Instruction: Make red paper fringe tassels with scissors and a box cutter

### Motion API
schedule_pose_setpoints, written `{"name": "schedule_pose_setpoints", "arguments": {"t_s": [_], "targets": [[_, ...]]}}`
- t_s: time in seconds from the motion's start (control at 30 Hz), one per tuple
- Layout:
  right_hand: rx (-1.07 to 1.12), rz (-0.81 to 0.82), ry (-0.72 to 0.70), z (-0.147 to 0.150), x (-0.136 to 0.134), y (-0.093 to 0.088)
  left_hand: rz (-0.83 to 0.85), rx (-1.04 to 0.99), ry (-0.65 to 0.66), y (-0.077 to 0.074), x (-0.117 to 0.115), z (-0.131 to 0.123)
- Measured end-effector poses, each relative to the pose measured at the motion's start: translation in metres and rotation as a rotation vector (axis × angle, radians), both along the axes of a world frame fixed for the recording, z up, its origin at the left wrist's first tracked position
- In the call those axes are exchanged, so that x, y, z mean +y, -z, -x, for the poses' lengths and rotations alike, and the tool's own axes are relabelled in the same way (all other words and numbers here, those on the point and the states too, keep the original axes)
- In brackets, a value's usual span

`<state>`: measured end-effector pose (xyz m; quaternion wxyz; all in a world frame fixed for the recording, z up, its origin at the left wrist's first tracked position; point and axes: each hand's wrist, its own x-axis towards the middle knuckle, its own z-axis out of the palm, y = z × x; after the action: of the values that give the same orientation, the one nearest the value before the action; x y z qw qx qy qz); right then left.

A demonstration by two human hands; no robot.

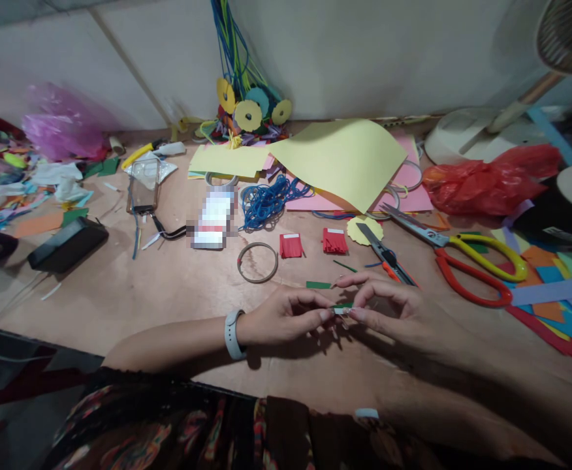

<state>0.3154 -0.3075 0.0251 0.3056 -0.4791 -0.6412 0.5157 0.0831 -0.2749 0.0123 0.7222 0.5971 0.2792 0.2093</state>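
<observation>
Toward the worktop's (188, 290) front edge, you pinch a small green paper piece (343, 306) between both hands. Your left hand (281, 316) grips one end with thumb and forefinger, its forearm slanting in over that edge; your right hand (394, 308) nips the other end, remaining fingers loosely arched. Toward the back-left corner sits a purple plastic bag (61, 127), toward the back-right a red plastic bag (492, 179); you can't make out either's contents.
</observation>
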Motion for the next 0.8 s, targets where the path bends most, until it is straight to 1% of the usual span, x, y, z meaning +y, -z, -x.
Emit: {"name": "schedule_pose_setpoints", "arguments": {"t_s": [0.3, 0.57, 0.8], "targets": [[0.027, 0.015, 0.024, 0.001, -0.002, 0.005, 0.01, -0.002, 0.013, 0.0, 0.0, 0.0], [-0.013, 0.031, 0.038, 0.003, 0.0, -0.002, 0.064, -0.028, 0.008, 0.0, -0.002, -0.001], [-0.057, 0.012, 0.016, 0.005, 0.001, -0.006, 0.037, -0.028, 0.013, 0.0, -0.002, -0.001]]}}
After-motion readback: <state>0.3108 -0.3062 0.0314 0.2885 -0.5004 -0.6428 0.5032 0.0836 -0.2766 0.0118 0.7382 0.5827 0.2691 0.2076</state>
